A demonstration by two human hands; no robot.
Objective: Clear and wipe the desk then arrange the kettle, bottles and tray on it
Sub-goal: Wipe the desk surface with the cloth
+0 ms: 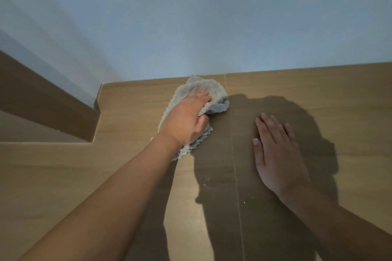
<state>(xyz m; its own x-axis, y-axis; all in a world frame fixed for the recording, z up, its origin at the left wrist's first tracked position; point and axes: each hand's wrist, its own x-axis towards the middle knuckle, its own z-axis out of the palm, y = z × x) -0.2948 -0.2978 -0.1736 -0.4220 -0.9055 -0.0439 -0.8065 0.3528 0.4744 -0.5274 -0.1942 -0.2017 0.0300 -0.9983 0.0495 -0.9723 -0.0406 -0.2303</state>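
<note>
A: Wood-grain counter here, smooth and matte, with a thin straight seam running from the far edge toward the near edge.

B: And the cloth: pale grey, fluffy, nubbly pile with a scalloped edge, bunched up on the counter just left of that seam, near the far edge.

A: The left hand is on top of it, fingers curled and clutching a fold, pressing it down to the surface.

B: The right hand lies flat on the counter, right of the seam, fingers straight and together, holding nothing.

A: A few pale specks sit on the wood near the seam, closer in.

B: Plain blue-grey wall behind, a stepped wooden ledge on the left, and dark shadows across the middle of the counter.
</note>
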